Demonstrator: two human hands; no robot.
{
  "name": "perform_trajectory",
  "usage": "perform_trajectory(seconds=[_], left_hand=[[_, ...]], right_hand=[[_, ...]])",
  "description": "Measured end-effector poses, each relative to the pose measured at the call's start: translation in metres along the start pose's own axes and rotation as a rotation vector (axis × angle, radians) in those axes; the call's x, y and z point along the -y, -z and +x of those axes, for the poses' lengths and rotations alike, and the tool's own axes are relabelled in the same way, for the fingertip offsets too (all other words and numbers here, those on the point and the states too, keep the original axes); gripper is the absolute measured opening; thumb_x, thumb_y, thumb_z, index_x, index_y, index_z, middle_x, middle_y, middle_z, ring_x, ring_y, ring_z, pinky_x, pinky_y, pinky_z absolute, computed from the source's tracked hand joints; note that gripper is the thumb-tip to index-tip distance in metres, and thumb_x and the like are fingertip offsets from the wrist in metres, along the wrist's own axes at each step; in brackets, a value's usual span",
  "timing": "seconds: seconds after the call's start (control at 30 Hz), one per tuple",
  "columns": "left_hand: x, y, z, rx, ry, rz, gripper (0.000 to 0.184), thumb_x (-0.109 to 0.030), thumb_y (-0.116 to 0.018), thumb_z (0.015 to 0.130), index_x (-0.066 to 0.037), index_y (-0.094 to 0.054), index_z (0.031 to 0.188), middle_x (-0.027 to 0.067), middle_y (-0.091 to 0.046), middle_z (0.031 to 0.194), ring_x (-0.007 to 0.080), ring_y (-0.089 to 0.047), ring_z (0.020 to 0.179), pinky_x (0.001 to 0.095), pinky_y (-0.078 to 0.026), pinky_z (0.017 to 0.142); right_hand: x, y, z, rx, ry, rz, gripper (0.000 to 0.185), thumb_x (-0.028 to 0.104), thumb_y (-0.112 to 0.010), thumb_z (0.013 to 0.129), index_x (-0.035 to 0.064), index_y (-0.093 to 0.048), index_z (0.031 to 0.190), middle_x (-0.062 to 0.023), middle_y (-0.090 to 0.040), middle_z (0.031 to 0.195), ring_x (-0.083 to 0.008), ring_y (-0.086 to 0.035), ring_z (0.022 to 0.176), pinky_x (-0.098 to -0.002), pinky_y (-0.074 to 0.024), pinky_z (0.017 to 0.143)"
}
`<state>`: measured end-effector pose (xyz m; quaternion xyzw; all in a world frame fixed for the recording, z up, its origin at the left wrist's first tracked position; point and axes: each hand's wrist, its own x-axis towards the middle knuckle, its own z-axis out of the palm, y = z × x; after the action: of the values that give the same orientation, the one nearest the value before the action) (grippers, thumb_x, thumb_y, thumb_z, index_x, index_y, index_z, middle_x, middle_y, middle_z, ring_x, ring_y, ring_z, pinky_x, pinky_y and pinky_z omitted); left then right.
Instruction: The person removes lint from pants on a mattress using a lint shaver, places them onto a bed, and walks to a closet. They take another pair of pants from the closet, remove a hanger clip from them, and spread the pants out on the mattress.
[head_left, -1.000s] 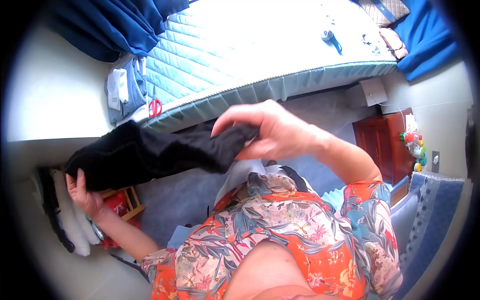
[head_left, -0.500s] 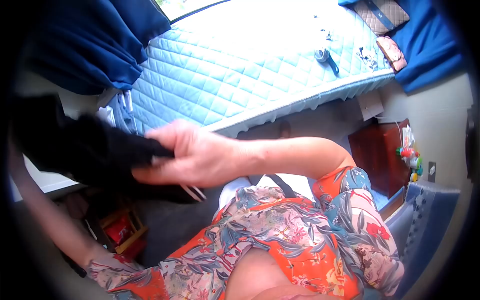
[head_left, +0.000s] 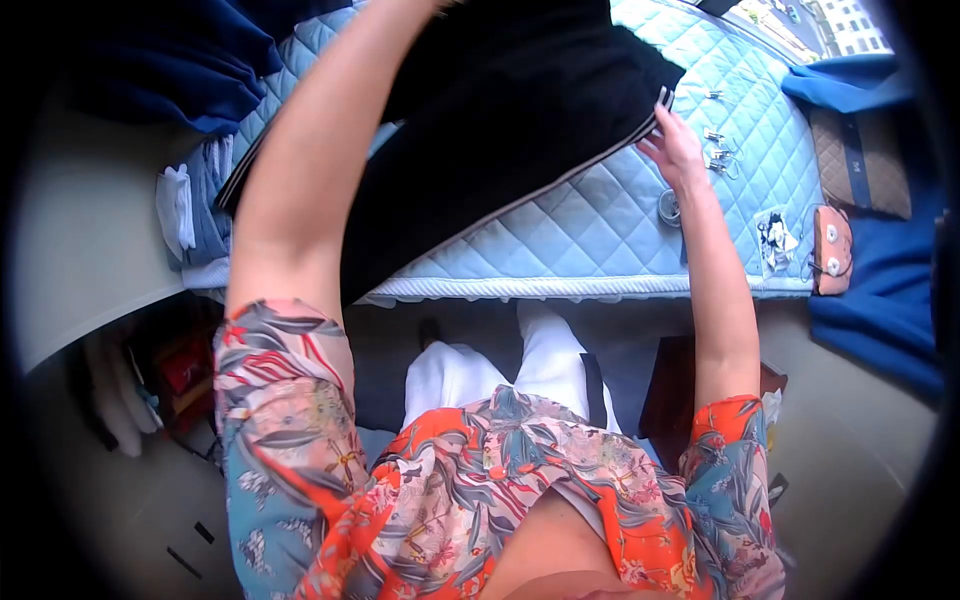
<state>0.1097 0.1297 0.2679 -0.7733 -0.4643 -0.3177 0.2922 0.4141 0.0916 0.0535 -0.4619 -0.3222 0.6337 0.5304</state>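
Black track pants (head_left: 520,130) with pale stripes along the side are spread out over the bed, one leg hanging down past the bed's front edge. At the far right end of the cloth, my right hand (head_left: 674,148) pinches the striped edge between thumb and fingers. My left arm (head_left: 310,170) reaches up across the pants. Only a sliver of my left hand (head_left: 440,4) shows at the top edge beside the black cloth, its fingers out of frame.
The bed has a light blue quilted cover (head_left: 600,240). Metal clips (head_left: 718,150), a round clear object (head_left: 669,207) and a pink pouch (head_left: 832,250) lie on its right side, near a brown quilted bag (head_left: 860,165). Folded clothes (head_left: 205,200) sit at the left.
The black pants were bunched up at the left in a blur; now they are spread out over the bed. My right hand has moved to the right, and my left arm reaches up and forward.
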Motion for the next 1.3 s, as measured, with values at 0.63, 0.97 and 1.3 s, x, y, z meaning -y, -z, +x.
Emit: perform_trajectory(seconds=[0.63,0.97,1.3], left_hand=[[0.054,0.074,-0.485,0.982,1.148,-0.16,0.029,-0.022,-0.074,0.063,-0.001,-0.062,0.079,0.0139,-0.063,0.076,0.0318,-0.059,0.072,0.0386,-0.045,0.066],[0.142,0.148,-0.439,0.81,1.555,-0.758,0.019,0.009,-0.052,0.06,-0.002,-0.056,0.075,0.0003,-0.06,0.067,0.005,-0.055,0.058,0.0183,-0.042,0.055],[0.192,0.082,-0.363,0.379,0.796,0.184,0.029,-0.002,-0.054,0.076,-0.007,-0.06,0.103,0.0087,-0.059,0.1,0.0251,-0.06,0.084,0.0314,-0.047,0.074]], right_hand=[[-0.116,0.048,0.059,-0.302,0.097,-0.91,0.027,0.022,-0.06,0.078,0.005,-0.061,0.099,-0.0053,-0.064,0.073,-0.0163,-0.061,0.069,-0.0297,-0.0479,0.062],[-0.054,0.055,0.079,-0.554,0.487,-1.259,0.021,0.023,-0.057,0.077,0.0081,-0.064,0.091,-0.0093,-0.065,0.08,-0.0258,-0.062,0.078,-0.0367,-0.0479,0.074],[0.009,0.01,0.193,-0.428,0.52,-1.304,0.06,0.049,-0.05,0.082,0.0048,-0.049,0.123,-0.0174,-0.056,0.117,-0.0318,-0.054,0.107,-0.0373,-0.0405,0.091]])
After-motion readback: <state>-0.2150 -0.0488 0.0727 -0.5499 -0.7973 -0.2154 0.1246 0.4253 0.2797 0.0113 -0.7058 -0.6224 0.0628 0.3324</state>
